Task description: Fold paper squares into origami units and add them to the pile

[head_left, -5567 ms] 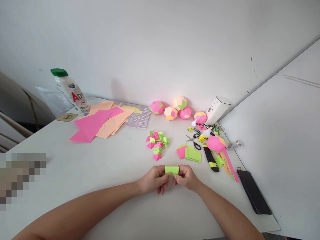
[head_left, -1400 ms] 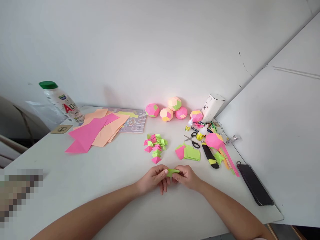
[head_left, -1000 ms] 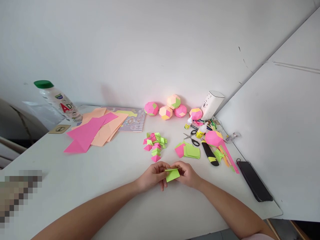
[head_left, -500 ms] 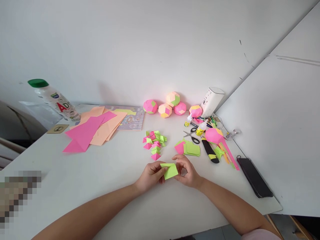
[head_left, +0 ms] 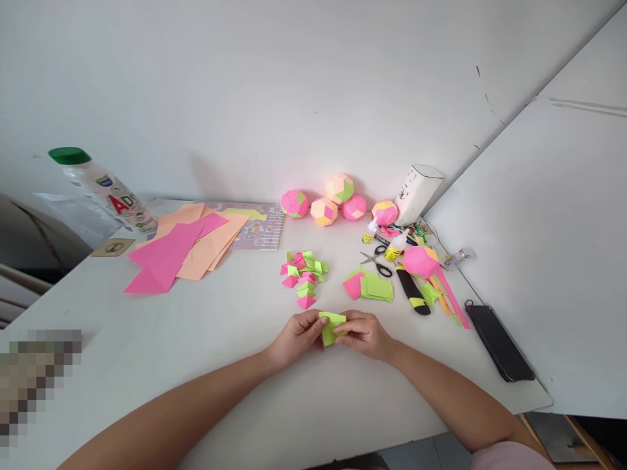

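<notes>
A small green paper square [head_left: 332, 326] is held up between both hands, just above the table near its front. My left hand [head_left: 298, 333] pinches its left side, thumb on the face towards me. My right hand [head_left: 365, 334] grips the right side, its fingers lying across the paper. Beyond the hands sits a heap of folded pink and green paper pieces [head_left: 304, 277]. To the right of that heap lies a stack of green paper squares [head_left: 377, 286] with a pink square [head_left: 353, 286] at its left.
Scissors [head_left: 377, 262], glue bottles [head_left: 396, 247], a box cutter [head_left: 412, 289] and a phone [head_left: 497, 339] lie on the right. Paper balls [head_left: 324, 211] stand along the wall. Pink sheets [head_left: 169, 254] and a tall white bottle [head_left: 105, 192] are at the left.
My right hand has moved left and closed onto the green paper's right side; earlier its fingers were beside the edge. My left hand keeps its pinch. The view has shifted slightly.
</notes>
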The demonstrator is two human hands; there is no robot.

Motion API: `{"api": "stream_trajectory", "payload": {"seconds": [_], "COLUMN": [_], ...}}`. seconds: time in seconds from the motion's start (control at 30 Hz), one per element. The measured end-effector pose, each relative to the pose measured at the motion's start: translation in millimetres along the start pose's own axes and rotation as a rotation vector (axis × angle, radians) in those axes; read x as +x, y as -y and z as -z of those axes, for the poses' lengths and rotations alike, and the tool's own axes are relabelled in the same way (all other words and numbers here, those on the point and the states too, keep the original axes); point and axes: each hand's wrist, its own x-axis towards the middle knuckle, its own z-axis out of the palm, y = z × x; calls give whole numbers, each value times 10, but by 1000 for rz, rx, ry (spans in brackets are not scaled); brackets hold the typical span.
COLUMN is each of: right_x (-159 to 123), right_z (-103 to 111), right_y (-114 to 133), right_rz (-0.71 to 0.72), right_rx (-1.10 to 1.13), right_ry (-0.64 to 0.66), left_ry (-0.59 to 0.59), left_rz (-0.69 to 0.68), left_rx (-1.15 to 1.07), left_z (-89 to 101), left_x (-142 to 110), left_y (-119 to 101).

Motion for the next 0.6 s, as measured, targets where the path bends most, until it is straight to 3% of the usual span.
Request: {"api": "stream_trajectory", "payload": {"seconds": [0.6], "right_x": [-13], "right_z": [-9], "right_y": [-2], "right_rz": [-40], "right_rx": [24], "right_ry": [-35], "left_ry": [66], "left_rz": [36], "left_rx": [-86], "left_z": [18], "left_x": [26], "left_y": [-25]}}
